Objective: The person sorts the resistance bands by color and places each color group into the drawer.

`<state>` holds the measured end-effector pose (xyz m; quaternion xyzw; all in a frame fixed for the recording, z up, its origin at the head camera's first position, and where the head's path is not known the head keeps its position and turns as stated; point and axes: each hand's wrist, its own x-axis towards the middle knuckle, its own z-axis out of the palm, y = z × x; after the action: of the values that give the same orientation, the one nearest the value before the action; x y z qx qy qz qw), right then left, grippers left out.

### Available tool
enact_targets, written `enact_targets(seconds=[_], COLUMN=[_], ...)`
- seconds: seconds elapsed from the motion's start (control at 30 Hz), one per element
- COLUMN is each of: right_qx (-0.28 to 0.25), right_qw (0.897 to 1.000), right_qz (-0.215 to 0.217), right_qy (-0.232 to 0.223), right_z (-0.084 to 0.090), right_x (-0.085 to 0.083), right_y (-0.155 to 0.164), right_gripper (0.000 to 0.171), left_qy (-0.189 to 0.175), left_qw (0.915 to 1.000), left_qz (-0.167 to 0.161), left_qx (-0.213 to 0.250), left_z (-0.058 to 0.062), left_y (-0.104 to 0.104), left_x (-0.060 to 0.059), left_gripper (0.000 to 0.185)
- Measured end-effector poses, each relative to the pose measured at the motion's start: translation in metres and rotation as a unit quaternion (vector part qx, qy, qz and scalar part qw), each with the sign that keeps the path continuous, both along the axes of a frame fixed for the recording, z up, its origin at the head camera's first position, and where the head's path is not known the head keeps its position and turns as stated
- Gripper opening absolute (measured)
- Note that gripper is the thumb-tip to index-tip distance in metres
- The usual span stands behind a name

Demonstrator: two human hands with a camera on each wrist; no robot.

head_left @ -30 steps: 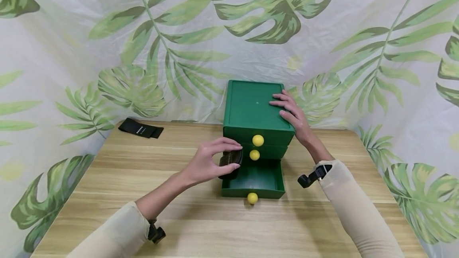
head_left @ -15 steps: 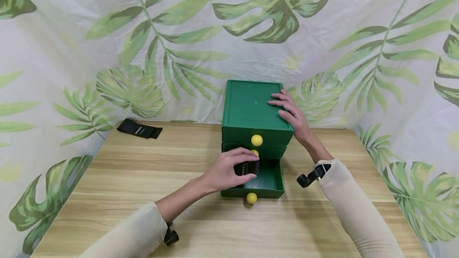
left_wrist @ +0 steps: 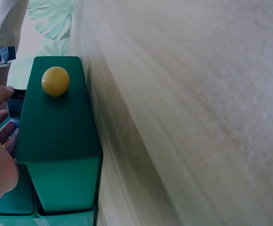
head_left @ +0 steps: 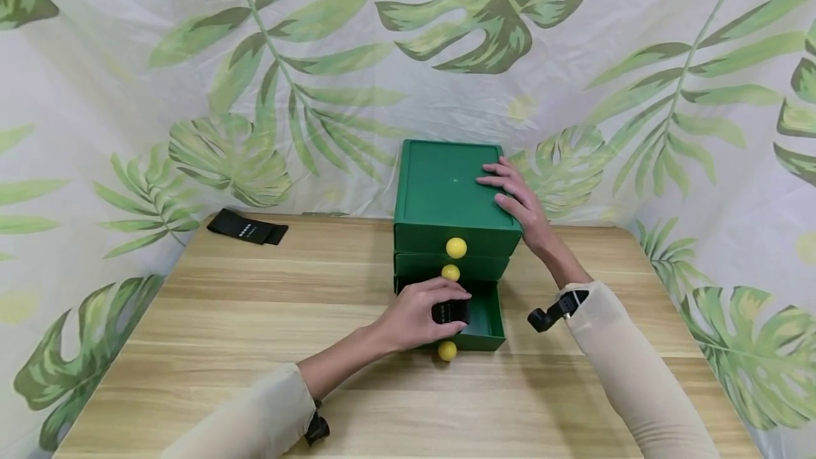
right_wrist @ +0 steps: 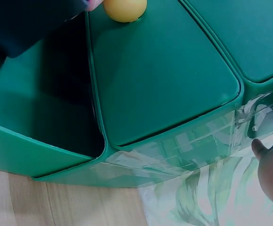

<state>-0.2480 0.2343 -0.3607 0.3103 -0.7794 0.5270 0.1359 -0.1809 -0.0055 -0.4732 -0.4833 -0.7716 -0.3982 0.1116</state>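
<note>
My left hand (head_left: 417, 317) pinches a black folded piece (head_left: 450, 312) between thumb and fingers, over the pulled-out bottom drawer (head_left: 486, 343) of a green drawer cabinet (head_left: 452, 186). Small white marks show on the black piece; its exact kind is unclear. Seen from the right wrist, the black piece (right_wrist: 25, 21) looms dark over the drawer's inside. My right hand (head_left: 524, 205) rests with spread fingers on the cabinet's top at its right edge. Yellow ball knobs sit on the drawer fronts, such as the lowest knob (head_left: 447, 351). The upper two drawers are closed.
A flat black folded strip (head_left: 247, 227) with white marks lies at the table's back left corner. The cabinet stands near the back edge of the wooden table (head_left: 255, 317), before a leaf-patterned cloth (head_left: 344, 83). Clear tape (right_wrist: 141, 159) runs along the cabinet's side.
My left hand has carried the black piece rightward from the drawer's left side, then slightly down into line with the drawer opening. My right hand has stayed on the cabinet.
</note>
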Motion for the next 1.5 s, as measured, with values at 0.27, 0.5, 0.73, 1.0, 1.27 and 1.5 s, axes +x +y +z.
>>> enact_targets(seconds=[0.27, 0.5, 0.73, 1.0, 1.27, 1.5], right_qx=[0.000, 0.002, -0.003, -0.007, -0.003, 0.000], right_qw=[1.000, 1.000, 1.000, 1.000, 1.000, 1.000], right_qz=[-0.007, -0.008, -0.008, -0.005, -0.007, -0.006], right_qy=[-0.007, -0.007, -0.007, -0.009, -0.023, -0.019], right_z=[-0.001, -0.002, -0.002, -0.001, 0.001, 0.001], right_x=[-0.001, -0.002, -0.002, 0.000, 0.000, 0.001], right_y=[0.000, 0.001, 0.000, -0.001, 0.000, -0.001], right_gripper=[0.036, 0.036, 0.036, 0.036, 0.036, 0.036], left_qy=[-0.014, -0.030, -0.034, -0.031, -0.010, 0.005], left_qw=[0.9995, 0.9973, 0.9980, 0.9986, 0.9981, 0.9972], left_qz=[0.012, 0.026, 0.011, 0.006, 0.024, 0.013], left_qx=[-0.026, -0.062, -0.052, -0.043, -0.056, -0.073], left_z=[-0.001, 0.000, 0.004, 0.016, 0.029, 0.043], left_y=[0.001, -0.002, -0.014, -0.049, -0.096, -0.135], left_x=[0.002, 0.002, 0.000, -0.005, -0.018, -0.032], left_gripper=[0.045, 0.052, 0.049, 0.047, 0.048, 0.048])
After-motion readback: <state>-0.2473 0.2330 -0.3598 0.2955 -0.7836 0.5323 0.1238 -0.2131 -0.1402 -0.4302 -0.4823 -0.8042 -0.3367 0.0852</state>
